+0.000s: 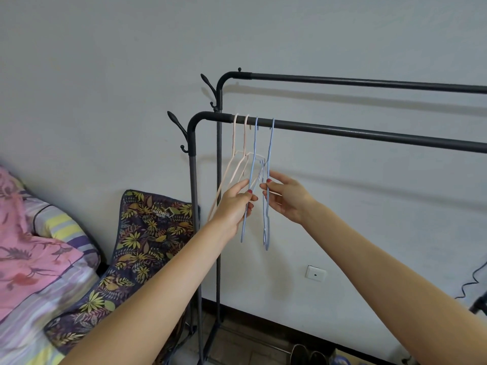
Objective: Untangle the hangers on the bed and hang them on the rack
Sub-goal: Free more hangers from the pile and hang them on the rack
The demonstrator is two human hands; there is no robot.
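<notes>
Several hangers hang side by side at the left end of the near rail (369, 135) of a black clothes rack. Two are pale pink hangers (238, 159) on the left, and two are light blue. My left hand (235, 204) pinches the left blue hanger (253, 154) partway down its frame. My right hand (286, 197) holds the right blue hanger (269, 159) between thumb and fingers. Both blue hangers hook over the rail and their lower ends dangle below my hands.
A second black rail (369, 82) runs behind, close to the white wall. The bed (34, 272) with pink and striped bedding lies at the lower left, a leaf-patterned cushion (147, 238) beside it. Shoes (308, 355) sit under the rack; a wall socket (315, 273) is low on the wall.
</notes>
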